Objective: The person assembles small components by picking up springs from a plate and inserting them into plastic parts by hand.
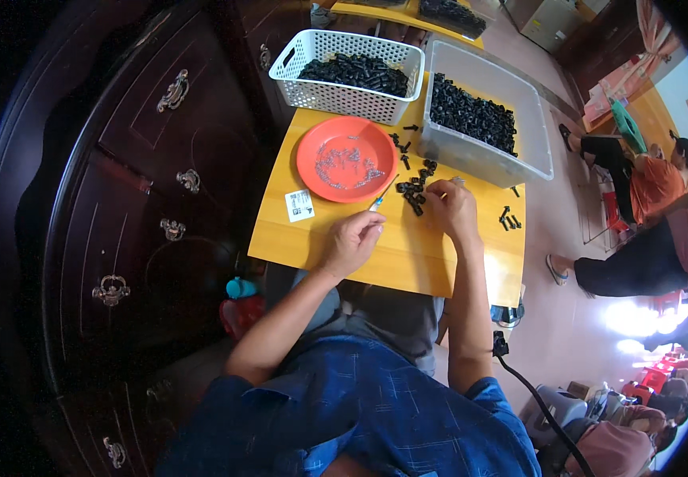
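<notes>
My left hand (352,242) is over the front of the yellow table with its fingers curled together; what they hold, if anything, is hidden. Just beyond its fingertips a thin tool with a blue end (376,205), like a small screwdriver, points away from me. My right hand (453,211) has its fingers pinched beside a cluster of small black plastic parts (412,193); anything between the fingertips is too small to make out. An orange-red plate (312,184) holding many tiny silvery pieces lies beyond my left hand.
At the back stand a white perforated basket (344,101) and a clear plastic bin (479,163), both full of black parts. A white printed label (299,206) lies left, several black pieces (509,219) right. Dark drawers (193,151) line the left. People sit at right.
</notes>
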A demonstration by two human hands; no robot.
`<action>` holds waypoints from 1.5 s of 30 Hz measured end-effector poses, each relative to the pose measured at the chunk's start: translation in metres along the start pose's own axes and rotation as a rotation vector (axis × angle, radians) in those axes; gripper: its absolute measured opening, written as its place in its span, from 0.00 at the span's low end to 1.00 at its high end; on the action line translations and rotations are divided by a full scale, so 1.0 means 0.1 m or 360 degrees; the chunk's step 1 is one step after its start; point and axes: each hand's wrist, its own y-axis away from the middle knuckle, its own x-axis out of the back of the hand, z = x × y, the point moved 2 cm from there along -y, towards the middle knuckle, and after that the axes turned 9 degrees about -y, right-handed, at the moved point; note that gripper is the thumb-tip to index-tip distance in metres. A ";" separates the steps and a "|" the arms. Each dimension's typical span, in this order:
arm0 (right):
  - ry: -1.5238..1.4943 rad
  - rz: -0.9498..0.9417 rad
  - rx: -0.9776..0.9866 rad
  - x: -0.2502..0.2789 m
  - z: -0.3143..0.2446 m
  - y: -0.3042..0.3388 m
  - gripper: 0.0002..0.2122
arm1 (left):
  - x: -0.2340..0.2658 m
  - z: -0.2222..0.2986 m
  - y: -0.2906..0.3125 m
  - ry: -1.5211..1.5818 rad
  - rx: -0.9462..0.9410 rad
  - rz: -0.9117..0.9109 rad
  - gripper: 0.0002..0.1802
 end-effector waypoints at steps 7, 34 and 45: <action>0.0069 -0.0124 -0.0067 -0.05 -0.16 0.24 0.09 | -0.03 -0.03 0.01 0.0025 0.0060 -0.0013 0.07; -0.0790 -0.0325 -0.0146 -0.23 -0.45 0.79 0.04 | 0.02 0.19 0.00 0.0118 -0.0121 -0.0084 0.10; -0.1725 -0.0412 -0.0535 -0.38 -0.28 0.91 0.04 | 0.02 0.16 0.03 0.0097 -0.0190 -0.0341 0.09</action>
